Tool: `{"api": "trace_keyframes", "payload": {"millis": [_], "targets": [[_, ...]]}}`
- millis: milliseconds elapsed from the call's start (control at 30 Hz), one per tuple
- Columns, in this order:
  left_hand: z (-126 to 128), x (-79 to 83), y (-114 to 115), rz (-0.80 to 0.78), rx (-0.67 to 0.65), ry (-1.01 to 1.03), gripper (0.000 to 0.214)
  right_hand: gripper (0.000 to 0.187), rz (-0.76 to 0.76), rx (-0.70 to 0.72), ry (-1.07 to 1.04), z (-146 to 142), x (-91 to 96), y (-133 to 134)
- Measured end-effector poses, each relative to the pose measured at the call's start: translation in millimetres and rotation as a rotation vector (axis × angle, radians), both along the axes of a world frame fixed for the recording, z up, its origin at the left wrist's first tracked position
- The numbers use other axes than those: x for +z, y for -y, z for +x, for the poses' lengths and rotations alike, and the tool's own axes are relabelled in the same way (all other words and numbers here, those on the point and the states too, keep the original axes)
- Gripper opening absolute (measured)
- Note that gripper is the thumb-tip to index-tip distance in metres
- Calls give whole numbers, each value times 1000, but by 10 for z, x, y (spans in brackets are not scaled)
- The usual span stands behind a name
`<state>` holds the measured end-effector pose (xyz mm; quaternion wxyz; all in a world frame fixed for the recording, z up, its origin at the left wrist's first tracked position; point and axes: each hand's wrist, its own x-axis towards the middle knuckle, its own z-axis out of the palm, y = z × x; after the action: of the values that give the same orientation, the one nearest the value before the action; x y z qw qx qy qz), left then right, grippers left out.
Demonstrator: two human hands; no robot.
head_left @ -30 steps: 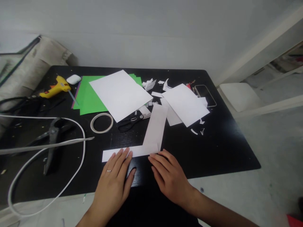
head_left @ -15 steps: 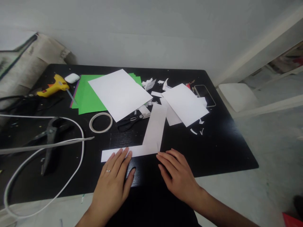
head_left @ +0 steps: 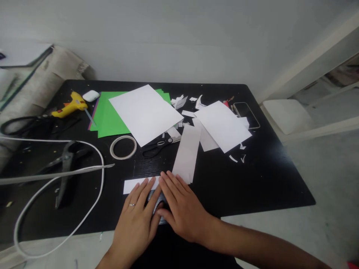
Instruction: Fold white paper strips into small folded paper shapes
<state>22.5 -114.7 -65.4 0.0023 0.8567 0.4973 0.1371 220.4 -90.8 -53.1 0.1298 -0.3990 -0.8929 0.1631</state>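
A narrow white paper strip (head_left: 131,185) lies crosswise near the front of the black table. Its left end shows; its right part is covered by my hands. My left hand (head_left: 139,213) rests flat on the strip with fingers spread, a ring on one finger. Beside it, my right hand (head_left: 183,209) lies with fingers stretched out over the strip's right part, its fingertips touching or nearly touching my left index finger. A wider white paper strip (head_left: 187,149) runs away from my right hand toward the scissors (head_left: 158,145).
White sheets (head_left: 147,114) lie on green paper (head_left: 108,119), with another white sheet (head_left: 223,127) at right among scraps. A tape roll (head_left: 123,147), pliers (head_left: 66,160), a looping white cable (head_left: 98,194) and a yellow glue gun (head_left: 71,106) are left. A phone (head_left: 248,114) lies right.
My right hand has slid left along the strip, from its right end to beside my left hand. My left hand stays on the strip. The view has shifted slightly.
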Motion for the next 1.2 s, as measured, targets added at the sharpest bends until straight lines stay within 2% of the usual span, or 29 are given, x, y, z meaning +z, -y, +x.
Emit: {"api": "trace_keyframes", "payload": {"millis": [200, 333, 500, 767, 900, 1200], "targets": [[16, -8, 13, -11, 32, 18, 54, 86, -1, -32, 147, 199, -75, 63], [15, -10, 16, -23, 45, 33, 54, 87, 15, -97, 213, 347, -51, 118], [125, -1, 25, -4, 55, 73, 54, 87, 17, -115, 223, 379, -57, 146], [369, 8, 40, -33, -32, 56, 53, 84, 5, -108, 219, 369, -63, 140], [274, 47, 41, 2, -26, 42, 49, 85, 15, -118, 218, 368, -65, 140], [-218, 75, 162, 36, 52, -10, 64, 87, 44, -124, 204, 378, -60, 146]]}}
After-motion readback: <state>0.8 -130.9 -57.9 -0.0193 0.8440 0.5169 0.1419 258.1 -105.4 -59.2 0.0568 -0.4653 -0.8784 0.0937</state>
